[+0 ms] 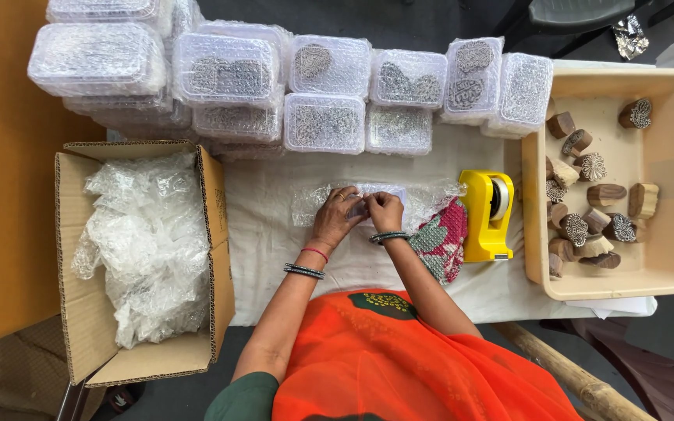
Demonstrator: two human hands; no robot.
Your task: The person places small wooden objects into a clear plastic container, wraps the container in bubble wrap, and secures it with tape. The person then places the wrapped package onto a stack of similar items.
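My left hand (337, 216) and my right hand (384, 210) meet at the middle of the white cloth (263, 234), both pinching a sheet of clear bubble wrap (317, 201) folded around something small that the fingers hide. The wrap spreads out to the left and right of the hands. A yellow tape dispenser (487, 214) stands just right of my right hand. A patterned red and green cloth (442, 238) lies between the dispenser and my right forearm.
Several bubble-wrapped clear packs (325, 121) are stacked along the far side. A cardboard box (216, 226) with bubble wrap pieces stands at the left. A beige tray (668, 195) at the right holds several carved wooden blocks (590, 168).
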